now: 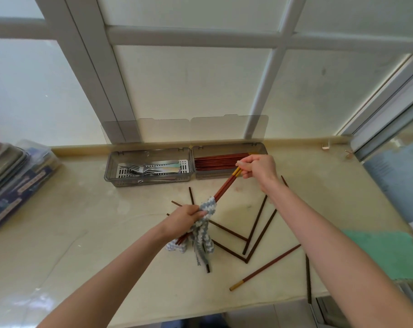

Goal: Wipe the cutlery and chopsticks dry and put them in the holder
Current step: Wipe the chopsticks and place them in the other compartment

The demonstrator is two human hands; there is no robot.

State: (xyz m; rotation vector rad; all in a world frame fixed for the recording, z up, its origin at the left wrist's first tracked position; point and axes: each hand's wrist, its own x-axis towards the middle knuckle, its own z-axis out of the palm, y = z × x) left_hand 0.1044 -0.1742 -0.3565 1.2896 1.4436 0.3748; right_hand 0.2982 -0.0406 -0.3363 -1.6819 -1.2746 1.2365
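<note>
Mid-frame, the right hand (259, 169) pinches a chopstick bundle (225, 187) by its yellow ends; the left hand (186, 217) squeezes the cloth (207, 208) around it. Forks (139, 168) and a row of chopsticks (219, 160) already lie in the holder (109, 163) above; several loose chopsticks (257, 223) on the counter (101, 221) look yet to be wiped.

head-worn view, down onto countertop (106, 233)

The pale stone counter (106, 233) carries a grey holder (151, 179) at its back edge; loose chopsticks (265, 267) lie scattered in front of the holder; a green cloth (380, 254) front-right of it; stacked packages (18, 181) to its left.
</note>
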